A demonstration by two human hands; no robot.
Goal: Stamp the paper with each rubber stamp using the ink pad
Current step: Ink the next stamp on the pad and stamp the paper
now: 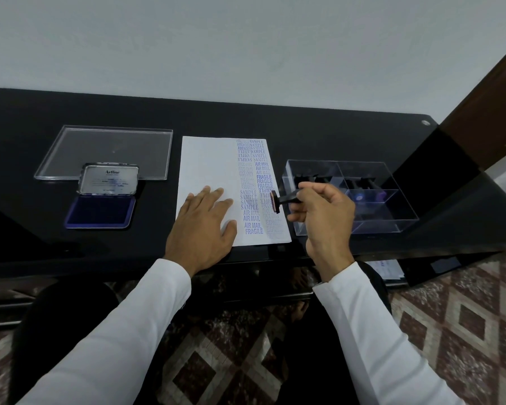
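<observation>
While the left hand (pixel 203 226) lay flat, fingers spread, pressing the white stamped paper sheet (pixel 208 165) onto the black glossy desk (pixel 246 118), the right hand (pixel 322 217) was raised over the sheet's right edge, wrist bent, fingers curled around the black handle of a rubber stamp (pixel 281 201). Stamp was held sideways, face pointing left, probably clear of the paper. Open blue ink pad in a metal tin (pixel 101 211) sat well left. Clear acrylic compartment box (pixel 392 182) with more stamps stood just right of the paper.

"Artline" on ink pad lid (pixel 109 179)
</observation>
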